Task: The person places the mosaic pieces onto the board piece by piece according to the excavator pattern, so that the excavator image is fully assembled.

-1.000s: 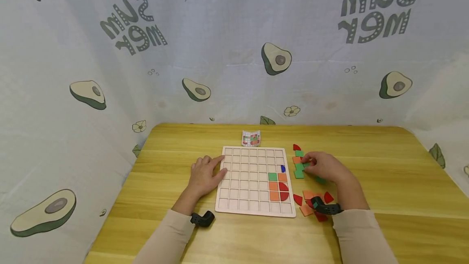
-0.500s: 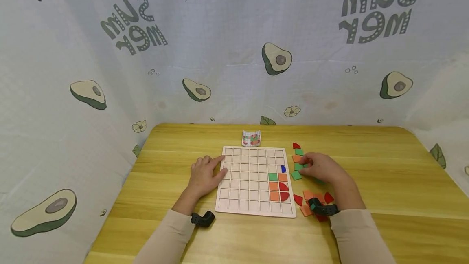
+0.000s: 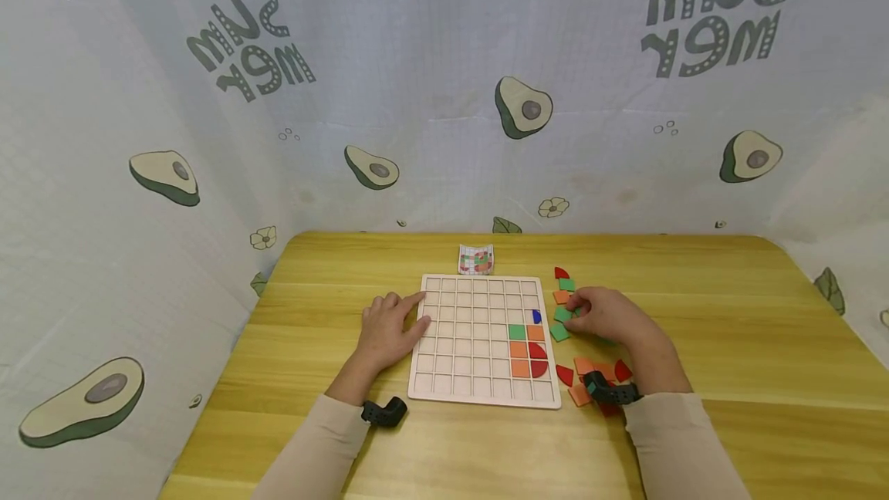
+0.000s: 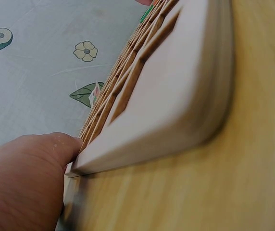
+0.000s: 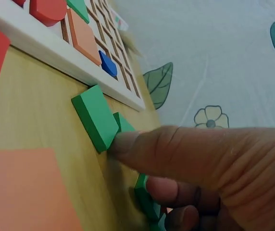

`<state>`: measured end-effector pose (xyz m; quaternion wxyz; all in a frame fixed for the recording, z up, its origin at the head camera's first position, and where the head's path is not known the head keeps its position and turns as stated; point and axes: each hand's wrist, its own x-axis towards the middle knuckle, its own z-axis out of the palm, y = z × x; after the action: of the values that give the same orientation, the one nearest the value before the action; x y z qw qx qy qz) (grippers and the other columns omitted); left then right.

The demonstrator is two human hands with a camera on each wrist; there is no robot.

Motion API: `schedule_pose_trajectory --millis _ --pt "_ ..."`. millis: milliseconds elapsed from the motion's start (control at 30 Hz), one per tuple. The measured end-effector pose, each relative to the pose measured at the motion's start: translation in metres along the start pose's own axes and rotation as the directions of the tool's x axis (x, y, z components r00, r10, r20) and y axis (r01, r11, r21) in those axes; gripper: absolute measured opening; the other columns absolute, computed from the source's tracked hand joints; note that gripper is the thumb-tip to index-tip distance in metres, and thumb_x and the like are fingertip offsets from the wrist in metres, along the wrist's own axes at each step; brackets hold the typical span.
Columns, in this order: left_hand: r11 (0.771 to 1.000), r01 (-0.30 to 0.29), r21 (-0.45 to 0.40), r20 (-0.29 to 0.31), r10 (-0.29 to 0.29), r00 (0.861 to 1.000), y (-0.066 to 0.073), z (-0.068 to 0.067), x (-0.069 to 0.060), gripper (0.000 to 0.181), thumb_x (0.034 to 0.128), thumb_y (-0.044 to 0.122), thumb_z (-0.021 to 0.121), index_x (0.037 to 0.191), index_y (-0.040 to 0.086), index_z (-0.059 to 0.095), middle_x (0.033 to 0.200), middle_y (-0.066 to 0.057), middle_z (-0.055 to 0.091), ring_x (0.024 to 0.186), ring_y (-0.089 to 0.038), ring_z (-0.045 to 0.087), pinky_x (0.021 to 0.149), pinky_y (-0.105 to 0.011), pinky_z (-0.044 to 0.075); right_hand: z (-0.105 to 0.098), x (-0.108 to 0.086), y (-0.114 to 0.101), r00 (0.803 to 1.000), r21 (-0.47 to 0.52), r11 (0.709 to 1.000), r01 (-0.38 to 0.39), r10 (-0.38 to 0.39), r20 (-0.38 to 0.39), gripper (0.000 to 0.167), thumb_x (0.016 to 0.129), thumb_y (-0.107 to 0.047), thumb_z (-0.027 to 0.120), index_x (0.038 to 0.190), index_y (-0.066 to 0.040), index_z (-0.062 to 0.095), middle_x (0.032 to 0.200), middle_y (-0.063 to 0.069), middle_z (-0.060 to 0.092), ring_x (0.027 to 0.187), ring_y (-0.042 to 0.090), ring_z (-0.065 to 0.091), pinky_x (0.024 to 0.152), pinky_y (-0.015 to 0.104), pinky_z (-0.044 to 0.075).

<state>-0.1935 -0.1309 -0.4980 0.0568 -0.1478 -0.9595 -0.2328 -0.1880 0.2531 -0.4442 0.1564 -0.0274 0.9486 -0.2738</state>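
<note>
A pale wooden grid board (image 3: 444, 346) lies flat on the table, with several coloured tiles in its right-hand cells. At its left edge rests my left hand (image 3: 387, 330), thumb and forefinger touching the rim. The left wrist view shows the thumb (image 4: 56, 147) against the board's edge. My right hand (image 3: 611, 315) is beside the board, its thumb and forefinger around a green square tile (image 3: 562, 315). A second green tile (image 5: 95, 118) leans near the board, touching the right thumb (image 5: 128, 144). The right forefinger's contact is hidden in the right wrist view.
Red and orange tiles (image 3: 583, 395) lie loosely below the right hand, partly covered by the wrist camera. A red quarter-round tile (image 3: 561, 273) lies above it. A small printed pattern card (image 3: 475, 259) stands behind the board, before a patterned curtain (image 3: 444, 99).
The right hand has shifted slightly left, and the green tiles by its fingers have slid and turned a little toward the board. The left hand has stayed on the board's edge.
</note>
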Motion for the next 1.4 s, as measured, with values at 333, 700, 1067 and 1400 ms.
schedule_pose_trajectory --millis 333,700,1067,1400 --pt "1.000 0.005 -0.006 0.001 -0.005 1.000 0.001 -0.001 0.000 0.051 0.0974 0.046 0.061 0.143 0.025 0.061 0.098 -0.004 0.058 0.083 -0.019 0.040 0.075 -0.035 0.027 -0.003 -0.001 -0.003 0.999 -0.057 0.998 0.020 -0.021 -0.034 0.027 0.089 -0.025 0.077 0.101 -0.002 0.069 0.093 0.010 0.066 0.080 0.022 0.055 0.070 0.033 0.046" --pt "1.000 0.003 -0.005 0.004 -0.003 1.000 0.001 -0.001 0.000 0.051 0.0969 0.047 0.061 0.144 0.026 0.061 0.096 -0.003 0.057 0.082 -0.018 0.039 0.075 -0.034 0.027 0.004 -0.002 -0.033 0.989 0.010 0.990 0.140 -0.139 -0.055 0.024 0.092 -0.024 0.074 0.107 -0.006 0.069 0.081 0.003 0.057 0.073 0.018 0.051 0.065 0.031 0.042" --pt "1.000 0.003 -0.009 0.012 -0.003 1.000 0.003 -0.002 -0.001 0.051 0.0974 0.047 0.061 0.144 0.026 0.060 0.096 -0.004 0.057 0.082 -0.019 0.039 0.075 -0.035 0.027 0.020 0.006 -0.044 0.985 -0.036 0.985 0.170 -0.171 -0.032 0.016 0.094 -0.023 0.073 0.105 -0.012 0.070 0.078 0.001 0.055 0.069 0.016 0.049 0.062 0.029 0.040" --pt "1.000 0.009 -0.005 0.010 -0.009 1.000 0.004 -0.003 -0.001 0.050 0.0974 0.046 0.061 0.143 0.026 0.061 0.097 -0.004 0.058 0.084 -0.019 0.041 0.076 -0.036 0.029 0.024 0.008 -0.039 0.987 -0.037 0.987 0.157 -0.157 -0.018 0.016 0.095 -0.022 0.072 0.107 -0.012 0.068 0.080 0.002 0.056 0.071 0.017 0.050 0.065 0.030 0.041"
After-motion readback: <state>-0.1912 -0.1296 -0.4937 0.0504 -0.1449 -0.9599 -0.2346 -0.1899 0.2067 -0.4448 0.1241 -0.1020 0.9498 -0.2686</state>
